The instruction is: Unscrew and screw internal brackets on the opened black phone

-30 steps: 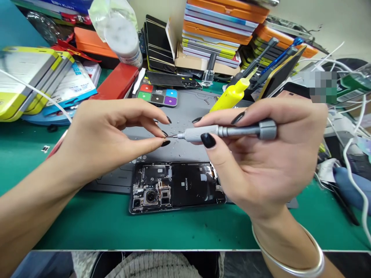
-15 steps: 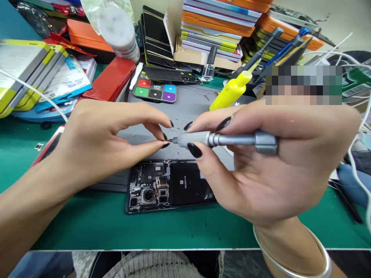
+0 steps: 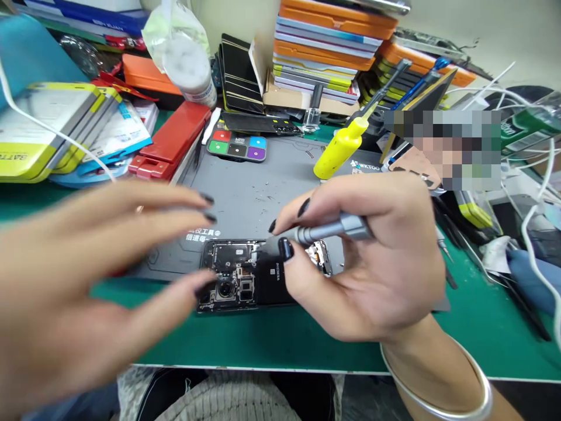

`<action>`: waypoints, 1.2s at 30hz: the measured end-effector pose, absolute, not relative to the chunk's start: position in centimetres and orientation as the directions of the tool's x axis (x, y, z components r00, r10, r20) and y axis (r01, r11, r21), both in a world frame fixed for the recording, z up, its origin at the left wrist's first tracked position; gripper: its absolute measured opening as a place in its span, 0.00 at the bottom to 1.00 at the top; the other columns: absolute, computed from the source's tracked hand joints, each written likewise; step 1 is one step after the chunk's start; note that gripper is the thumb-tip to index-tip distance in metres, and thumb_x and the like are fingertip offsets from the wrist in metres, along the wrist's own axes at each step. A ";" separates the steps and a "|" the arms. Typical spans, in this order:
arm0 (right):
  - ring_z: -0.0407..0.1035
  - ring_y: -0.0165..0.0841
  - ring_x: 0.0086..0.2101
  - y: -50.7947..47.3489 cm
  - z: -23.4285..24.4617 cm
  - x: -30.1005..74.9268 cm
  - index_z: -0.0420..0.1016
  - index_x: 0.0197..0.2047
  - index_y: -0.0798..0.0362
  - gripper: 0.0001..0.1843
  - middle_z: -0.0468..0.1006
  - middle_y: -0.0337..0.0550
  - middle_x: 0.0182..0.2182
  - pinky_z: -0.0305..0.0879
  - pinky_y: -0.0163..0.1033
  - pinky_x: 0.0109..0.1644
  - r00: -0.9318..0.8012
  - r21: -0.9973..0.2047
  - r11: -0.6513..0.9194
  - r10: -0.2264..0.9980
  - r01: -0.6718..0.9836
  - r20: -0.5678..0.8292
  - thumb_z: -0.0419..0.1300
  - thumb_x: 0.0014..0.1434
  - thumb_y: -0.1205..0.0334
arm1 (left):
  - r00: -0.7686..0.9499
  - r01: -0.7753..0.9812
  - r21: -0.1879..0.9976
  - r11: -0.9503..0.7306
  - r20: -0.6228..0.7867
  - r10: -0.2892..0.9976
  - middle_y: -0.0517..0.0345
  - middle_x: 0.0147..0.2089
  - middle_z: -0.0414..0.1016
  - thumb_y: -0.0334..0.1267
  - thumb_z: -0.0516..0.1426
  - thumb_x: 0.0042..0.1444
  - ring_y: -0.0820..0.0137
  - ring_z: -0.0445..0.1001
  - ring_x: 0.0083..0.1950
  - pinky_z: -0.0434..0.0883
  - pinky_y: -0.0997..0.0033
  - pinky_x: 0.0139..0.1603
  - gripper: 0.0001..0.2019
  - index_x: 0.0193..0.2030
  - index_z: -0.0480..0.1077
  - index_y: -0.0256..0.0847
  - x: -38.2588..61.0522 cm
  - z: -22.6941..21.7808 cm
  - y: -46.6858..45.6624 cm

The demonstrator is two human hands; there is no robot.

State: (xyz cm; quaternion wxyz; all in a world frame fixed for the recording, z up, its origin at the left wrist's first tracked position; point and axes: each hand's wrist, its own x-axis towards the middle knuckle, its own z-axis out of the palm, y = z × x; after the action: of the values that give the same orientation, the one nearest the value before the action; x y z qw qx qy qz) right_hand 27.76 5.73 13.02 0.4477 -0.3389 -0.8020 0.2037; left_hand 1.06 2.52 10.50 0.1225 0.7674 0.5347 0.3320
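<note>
An opened black phone (image 3: 245,280) lies back-up on the front edge of a grey work mat (image 3: 249,187), its camera modules and boards exposed. My right hand (image 3: 372,263) grips a silver precision screwdriver (image 3: 333,229), tip lowered onto the phone's upper middle. My left hand (image 3: 96,275) is blurred, fingers stretched out and apart, thumb near the phone's camera corner, holding nothing that I can see.
A yellow squeeze bottle (image 3: 339,149) lies on the mat's far right. A coloured screw tray (image 3: 237,145) sits at the mat's back. Red cases (image 3: 175,137), boxed stacks (image 3: 324,47), cables (image 3: 534,234) and tools crowd the green table (image 3: 263,339).
My left hand has let go of the screwdriver tip, opened and swung back to the left. My right hand brought the screwdriver down onto the phone.
</note>
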 end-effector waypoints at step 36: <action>0.77 0.29 0.18 7.4 16.5 23.1 0.75 0.24 0.47 0.10 0.82 0.30 0.19 0.68 0.27 0.21 -0.323 -0.707 0.559 0.828 0.433 0.457 0.63 0.41 0.73 | 0.483 0.726 0.223 -0.651 0.509 0.712 0.57 0.52 0.77 0.48 0.57 0.74 0.59 0.74 0.51 0.77 0.50 0.47 0.09 0.46 0.72 0.47 3.9 6.5 1.0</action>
State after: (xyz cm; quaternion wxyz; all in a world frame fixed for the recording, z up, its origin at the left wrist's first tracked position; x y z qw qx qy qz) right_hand 23.11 7.40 16.46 0.4173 -0.4052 -0.7782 0.2370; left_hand 3.93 0.99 6.51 -0.0113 0.8609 0.4176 0.2903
